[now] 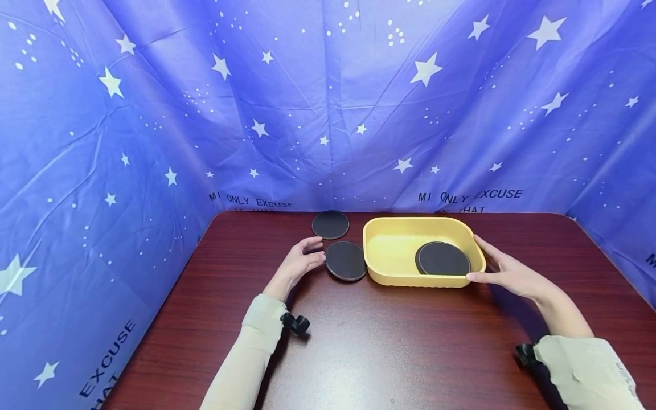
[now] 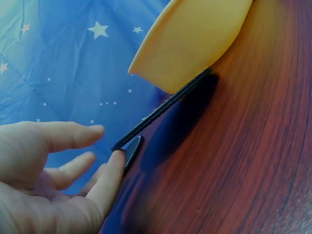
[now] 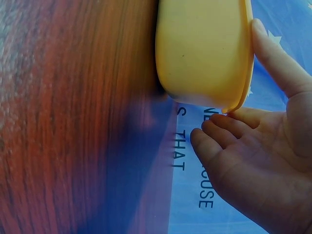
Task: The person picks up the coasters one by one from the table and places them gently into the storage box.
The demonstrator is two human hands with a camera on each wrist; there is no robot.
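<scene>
A round black coaster (image 1: 345, 261) with a stitched rim lies just left of a yellow bin (image 1: 392, 250). Its left edge is raised from the table in the left wrist view, where the tilted coaster (image 2: 163, 108) shows a doubled edge and leans toward the bin. One fingertip of my left hand (image 1: 299, 263) supports that raised edge from below, while the thumb stands apart above it. My right hand (image 1: 512, 274) holds the bin's right end, thumb at the front rim and fingers at the far side. Inside the bin, at its right, lies another black coaster (image 1: 443, 258).
A further black coaster (image 1: 330, 225) lies flat near the table's back edge, just beyond my left fingers. The dark red wooden table (image 1: 353, 353) meets a blue curtain (image 1: 328, 114) with white stars at the back and sides.
</scene>
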